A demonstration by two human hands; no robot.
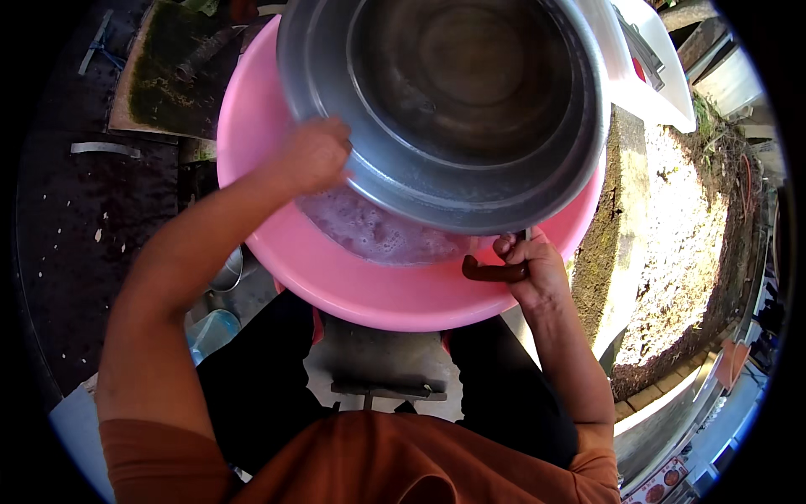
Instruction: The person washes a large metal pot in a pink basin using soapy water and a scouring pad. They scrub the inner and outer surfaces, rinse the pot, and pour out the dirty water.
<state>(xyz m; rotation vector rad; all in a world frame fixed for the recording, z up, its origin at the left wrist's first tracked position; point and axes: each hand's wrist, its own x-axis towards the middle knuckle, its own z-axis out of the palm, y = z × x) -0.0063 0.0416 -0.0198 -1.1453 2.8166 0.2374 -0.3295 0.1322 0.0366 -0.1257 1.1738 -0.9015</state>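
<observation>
A large round metal pan (403, 183) is tilted over a pink plastic basin (378, 309), its dark round middle facing up. Soapy water (390, 233) with foam lies in the basin below the pan's near edge. At the pan's left rim is my left hand (318, 154), blurred; what its fingers hold, if anything, is hidden. My right hand (535, 264) grips the pan at its near right edge by a brown curved handle (494, 271), with fingers around its metal mount.
A white plastic container (667, 75) stands at the upper right, beside a concrete ledge (630, 208). Left of the basin are a mossy board (176, 75), a dark surface (94, 252), a metal vessel (228, 274) and a clear bluish plastic container (214, 334).
</observation>
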